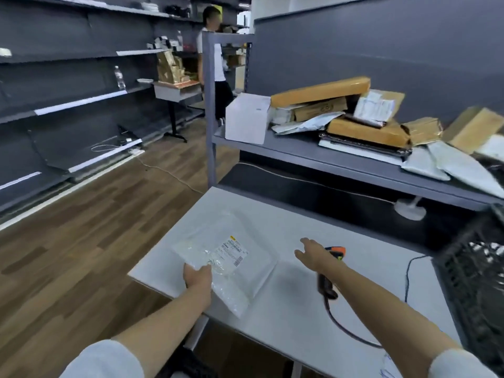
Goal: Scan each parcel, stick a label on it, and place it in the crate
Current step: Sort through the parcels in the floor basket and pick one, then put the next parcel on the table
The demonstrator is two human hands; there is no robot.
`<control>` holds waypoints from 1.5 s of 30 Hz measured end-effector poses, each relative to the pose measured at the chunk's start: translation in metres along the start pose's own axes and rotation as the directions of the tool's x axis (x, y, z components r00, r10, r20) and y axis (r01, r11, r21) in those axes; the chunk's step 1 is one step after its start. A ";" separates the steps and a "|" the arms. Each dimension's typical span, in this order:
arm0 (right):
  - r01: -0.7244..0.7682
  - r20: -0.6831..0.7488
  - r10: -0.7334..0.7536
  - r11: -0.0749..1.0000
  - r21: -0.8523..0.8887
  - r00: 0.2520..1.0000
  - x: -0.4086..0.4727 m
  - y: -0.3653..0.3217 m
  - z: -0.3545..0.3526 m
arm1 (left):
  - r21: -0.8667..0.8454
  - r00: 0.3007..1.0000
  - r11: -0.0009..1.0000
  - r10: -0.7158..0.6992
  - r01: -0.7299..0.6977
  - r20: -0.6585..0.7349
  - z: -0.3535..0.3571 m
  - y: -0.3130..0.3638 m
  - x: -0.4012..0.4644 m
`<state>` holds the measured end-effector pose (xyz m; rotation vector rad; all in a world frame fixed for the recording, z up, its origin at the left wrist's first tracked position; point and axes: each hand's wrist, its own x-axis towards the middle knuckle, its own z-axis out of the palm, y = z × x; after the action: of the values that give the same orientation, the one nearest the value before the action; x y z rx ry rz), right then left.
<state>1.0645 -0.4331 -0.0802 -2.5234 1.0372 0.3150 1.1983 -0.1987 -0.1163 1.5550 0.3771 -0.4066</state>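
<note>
My left hand [198, 276] pinches the parcel [223, 264] at centre, right hand [316, 253] spread over the scanner [331, 271]; scan, label, crate [474, 274] remain.

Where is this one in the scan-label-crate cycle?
Early. The clear parcel lies on the white table, already bearing a printed label, with the left hand gripping its edge. The right hand is open over the scanner. Crating is left: the black crate sits at right.

Your white table [275, 214] carries a clear bagged parcel [226, 263] at its left and a corded scanner [328, 279] right.
</note>
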 end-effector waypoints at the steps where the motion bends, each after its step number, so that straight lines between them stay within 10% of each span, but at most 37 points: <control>1: -0.030 -0.005 0.030 1.000 0.002 1.000 0.002 0.012 -0.004 | 0.017 1.000 1.000 -0.008 0.008 0.010 0.012 -0.004 0.000; 17: -0.254 -0.008 0.257 0.958 0.134 0.966 0.013 0.097 0.005 | 0.170 0.962 0.963 -0.236 0.211 0.139 0.120 -0.070 -0.007; 24: -0.300 0.034 0.299 0.937 0.180 0.954 0.029 0.093 0.019 | 0.717 0.664 0.569 -0.721 0.403 0.199 0.112 -0.055 -0.011; 26: -0.312 0.038 0.311 0.932 0.186 0.950 0.034 0.094 0.025 | 0.883 0.600 0.408 -0.775 0.233 0.200 0.115 -0.040 0.002; 28: -0.327 0.036 0.326 0.924 0.198 0.945 0.038 0.095 0.030 | 0.952 0.677 0.305 -0.708 0.037 0.200 0.124 -0.025 0.013; 31: -0.353 0.032 0.355 0.911 0.212 0.934 0.045 0.096 0.040 | 0.911 0.867 0.343 -0.355 -0.227 0.350 0.139 -0.009 0.026; 34: -0.415 0.056 0.415 0.873 0.256 0.908 0.051 0.097 0.053 | 0.821 0.832 0.243 -0.084 -0.517 0.548 0.144 -0.008 0.040; 45: -0.504 0.132 0.516 0.696 0.511 0.846 0.068 0.100 0.063 | 0.825 0.801 0.227 -0.209 -0.518 0.561 0.133 -0.042 0.052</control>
<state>1.0377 -0.5124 -0.1874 -1.7115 1.5831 0.1179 1.2207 -0.3315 -0.1803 2.5508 -0.7646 -1.0625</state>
